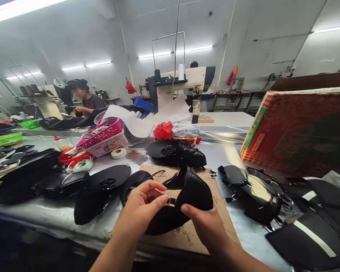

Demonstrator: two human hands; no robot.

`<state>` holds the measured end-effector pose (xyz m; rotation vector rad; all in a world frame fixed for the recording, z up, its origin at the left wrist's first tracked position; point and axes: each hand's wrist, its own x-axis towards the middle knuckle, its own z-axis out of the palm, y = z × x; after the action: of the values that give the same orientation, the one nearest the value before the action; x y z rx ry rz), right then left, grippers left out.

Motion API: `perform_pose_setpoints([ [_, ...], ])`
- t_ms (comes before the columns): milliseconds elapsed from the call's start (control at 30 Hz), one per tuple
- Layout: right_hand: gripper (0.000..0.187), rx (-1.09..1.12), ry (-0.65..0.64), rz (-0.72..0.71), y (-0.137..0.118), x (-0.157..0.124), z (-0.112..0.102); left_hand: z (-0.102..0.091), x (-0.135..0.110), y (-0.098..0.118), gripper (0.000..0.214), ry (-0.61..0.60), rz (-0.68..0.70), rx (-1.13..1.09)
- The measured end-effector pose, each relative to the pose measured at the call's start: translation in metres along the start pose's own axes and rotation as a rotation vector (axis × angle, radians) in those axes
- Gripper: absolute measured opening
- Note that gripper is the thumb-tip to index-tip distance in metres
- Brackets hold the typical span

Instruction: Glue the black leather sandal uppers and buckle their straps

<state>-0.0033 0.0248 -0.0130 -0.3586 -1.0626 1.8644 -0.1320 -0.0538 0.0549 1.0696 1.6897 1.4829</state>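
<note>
A curved black leather piece with a small metal ring on a strap is held above a brown cardboard sheet. My left hand pinches the strap at the ring between thumb and fingers. My right hand grips the lower edge of the same leather piece, thumb pressed on it. Both hands are closed on the piece near the table's front edge.
Piles of black leather pieces lie at left, behind and right. A pink basket, tape roll and red bag sit behind. A red box stands right. A seated person works far left by sewing machines.
</note>
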Motion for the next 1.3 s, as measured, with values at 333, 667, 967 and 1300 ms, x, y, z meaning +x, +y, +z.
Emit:
perform_pose_setpoints([
  [333, 0.044, 0.014, 0.055, -0.019, 0.006, -0.002, -0.003, 0.014, -0.001, 0.002, 0.011, 0.106, 0.071, 0.075],
  [667, 0.041, 0.021, 0.120, -0.069, 0.010, -0.003, 0.001, 0.019, -0.005, -0.004, 0.015, 0.185, 0.100, 0.023],
  [967, 0.048, -0.037, 0.089, -0.082, 0.010, -0.001, 0.002, 0.024, -0.009, -0.001, 0.012, 0.212, 0.124, 0.007],
  [1300, 0.041, -0.051, 0.084, -0.103, 0.009, -0.002, 0.004, 0.020, -0.006, -0.006, 0.014, 0.164, 0.153, 0.044],
])
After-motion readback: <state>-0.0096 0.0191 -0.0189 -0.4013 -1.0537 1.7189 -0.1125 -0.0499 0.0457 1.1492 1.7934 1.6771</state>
